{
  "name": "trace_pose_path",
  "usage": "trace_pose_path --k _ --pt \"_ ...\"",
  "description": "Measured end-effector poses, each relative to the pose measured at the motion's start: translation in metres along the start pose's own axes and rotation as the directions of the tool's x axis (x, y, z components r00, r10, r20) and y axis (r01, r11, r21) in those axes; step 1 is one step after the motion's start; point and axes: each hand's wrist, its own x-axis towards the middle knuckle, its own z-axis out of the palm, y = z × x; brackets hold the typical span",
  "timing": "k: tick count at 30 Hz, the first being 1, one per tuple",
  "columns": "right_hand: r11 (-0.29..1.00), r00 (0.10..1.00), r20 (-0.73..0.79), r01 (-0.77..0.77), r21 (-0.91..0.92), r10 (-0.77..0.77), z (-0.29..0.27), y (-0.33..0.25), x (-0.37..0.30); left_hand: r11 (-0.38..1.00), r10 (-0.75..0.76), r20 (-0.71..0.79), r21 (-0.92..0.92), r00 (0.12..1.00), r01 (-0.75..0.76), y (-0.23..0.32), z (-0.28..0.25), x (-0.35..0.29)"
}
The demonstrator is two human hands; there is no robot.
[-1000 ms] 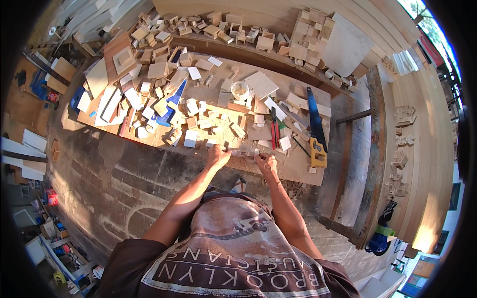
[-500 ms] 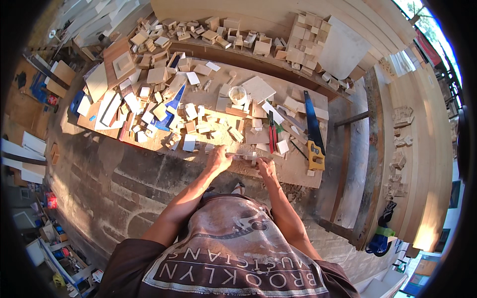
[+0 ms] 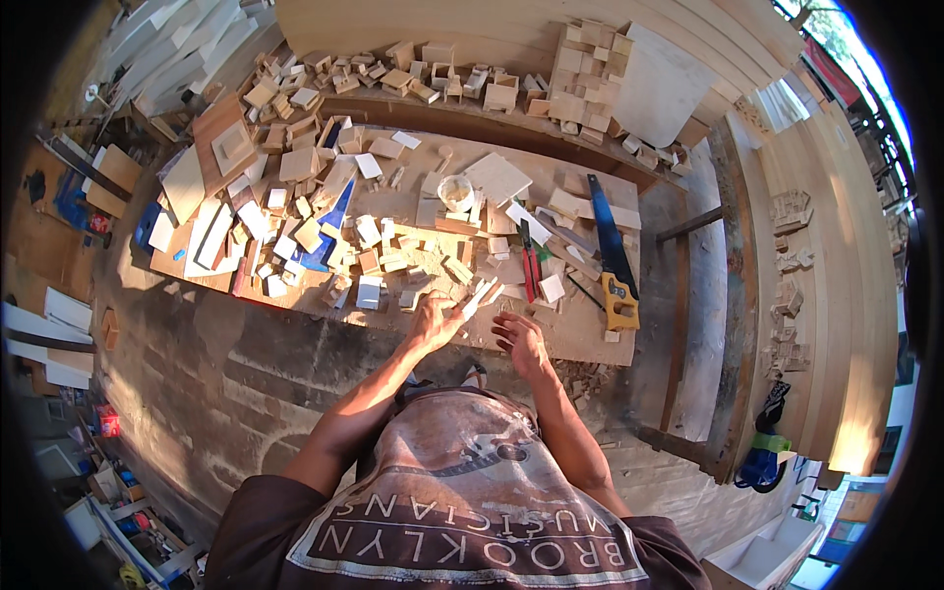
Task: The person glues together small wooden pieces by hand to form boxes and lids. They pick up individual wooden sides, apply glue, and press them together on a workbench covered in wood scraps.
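Near the front edge of the worktable, my left hand is closed on a small pale wooden piece. The piece is tilted, its far end pointing up and to the right, and it looks like narrow strips side by side. My right hand is just to the right of it, fingers spread and holding nothing. Beyond the hands lies a red-handled tool, perhaps pliers. Small wooden blocks lie to the left of my left hand.
A handsaw with a yellow handle lies at the table's right. A round tub stands mid-table. Many wood offcuts cover the left side, around a blue flat piece. Behind, small wooden pieces line a ledge.
My right hand has let go of the wooden piece and opened. My left hand still holds it, now turned with its far end up. The whole view has shifted slightly.
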Motion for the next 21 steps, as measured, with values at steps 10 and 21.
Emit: trace_pose_path --k 10,21 --pt "0.998 0.997 0.02 0.068 -0.01 -0.068 0.047 -0.033 0.018 0.975 0.033 -0.179 0.223 0.983 0.008 0.078 -0.006 0.001" --pt "0.966 0.993 0.112 -0.003 0.259 -0.027 0.032 -0.067 0.03 0.861 -0.324 -0.034 -0.426 0.946 0.279 0.064 -0.013 0.03"
